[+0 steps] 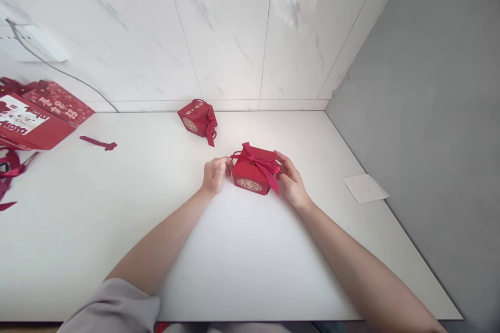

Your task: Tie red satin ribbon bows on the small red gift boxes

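A small red gift box [252,179] with a gold round emblem on its front stands on the white table in front of me. A red ribbon bow [262,163] is tied over its top, its tails hanging down the right side. My left hand [215,174] has its fingers curled against the box's left end, near a thin red cord loop [235,155]. At the right end, my right hand [291,179] cups the box, its fingers reaching behind the ribbon. The fingertips of both hands are partly hidden.
Another ribboned red box [197,118] stands near the tiled wall. At the left lie a larger red box [50,127], a dark red strip [97,142] and red ribbons [11,169]. A white square sheet [364,188] overlaps the right table edge. A grey cable [70,74] hangs along the wall.
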Demonstrator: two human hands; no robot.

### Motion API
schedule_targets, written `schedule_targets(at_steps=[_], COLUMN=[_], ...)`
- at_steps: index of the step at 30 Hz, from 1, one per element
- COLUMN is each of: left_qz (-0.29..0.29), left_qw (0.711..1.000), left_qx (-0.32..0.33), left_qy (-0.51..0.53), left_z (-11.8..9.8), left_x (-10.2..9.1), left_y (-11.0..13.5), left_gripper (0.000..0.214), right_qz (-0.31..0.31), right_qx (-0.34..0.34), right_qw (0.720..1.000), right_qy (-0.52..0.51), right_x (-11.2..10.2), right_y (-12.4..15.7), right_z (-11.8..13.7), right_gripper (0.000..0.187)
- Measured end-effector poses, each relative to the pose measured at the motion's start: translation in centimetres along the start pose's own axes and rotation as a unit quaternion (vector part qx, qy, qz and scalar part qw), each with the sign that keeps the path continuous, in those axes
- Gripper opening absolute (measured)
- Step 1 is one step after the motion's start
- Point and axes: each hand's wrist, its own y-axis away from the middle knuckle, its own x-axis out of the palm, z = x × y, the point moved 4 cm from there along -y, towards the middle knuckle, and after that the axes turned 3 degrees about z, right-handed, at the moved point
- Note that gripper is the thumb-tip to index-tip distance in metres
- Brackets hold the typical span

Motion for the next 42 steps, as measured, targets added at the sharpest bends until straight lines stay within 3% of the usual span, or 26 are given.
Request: schedule_targets(at_steps=[3, 7, 10, 13, 20, 27, 29, 32, 36, 39, 42], left_qz=[-0.035, -0.068, -0.032, 0.042, 0.149, 0.111, 0.08, 0.049, 0.107, 0.14, 0.147], left_qw=[0.999, 0.997, 0.999, 0.996, 0.984, 0.99, 0.991, 0.973, 0.916, 0.886, 0.877], left_qx=[-0.011, 0.009, 0.037, 0.034, -0.079, -0.074, -0.103, -0.218, -0.374, -0.403, -0.386], left_qy=[0.023, 0.033, -0.006, -0.065, -0.052, -0.035, -0.003, 0.057, 0.097, 0.182, 0.243], left_z=[0.2, -0.8, -2.7, -4.6, -7.2, -9.1, -8.6, -6.8, -5.2, -5.3, -5.7], left_x=[-0.6, -1.4, -1.5, -1.1, -0.6, -2.1, -2.4, -2.5, -1.2, -0.1, 0.3], left_y=[0.1, -0.3, -0.6, -0.8, 1.3, 3.3, 3.4, 3.6, 4.6, 5.1, 5.2], left_gripper=[0.066, 0.046, 0.037, 0.028, 0.018, 0.009, 0.008, 0.025, 0.065, 0.067, 0.052], right_qz=[0.006, -0.042, -0.041, -0.006, 0.059, 0.084, 0.088, 0.091, 0.081, 0.086, 0.102], right_qx=[0.0, -0.004, -0.017, -0.031, -0.008, 0.006, -0.001, -0.021, -0.021, -0.016, -0.016], right_qw=[0.999, 0.999, 0.999, 0.999, 0.998, 0.996, 0.996, 0.994, 0.992, 0.992, 0.992], right_qy=[-0.037, -0.012, 0.011, 0.028, 0.015, 0.019, 0.031, 0.061, 0.096, 0.089, 0.074], right_x=[-0.4, -1.0, -0.8, -0.1, 1.5, 1.9, 2.0, 2.0, 1.8, 1.8, 2.0], right_y=[0.0, 0.2, 0.7, 1.2, 1.9, 2.5, 2.6, 2.5, 2.4, 2.4, 2.5], right_z=[0.7, 1.6, 2.7, 4.0, 5.5, 6.6, 6.6, 6.4, 6.2, 6.1, 6.3], right_gripper=[0.048, 0.029, 0.031, 0.029, 0.021, 0.019, 0.021, 0.018, 0.019, 0.024, 0.029])
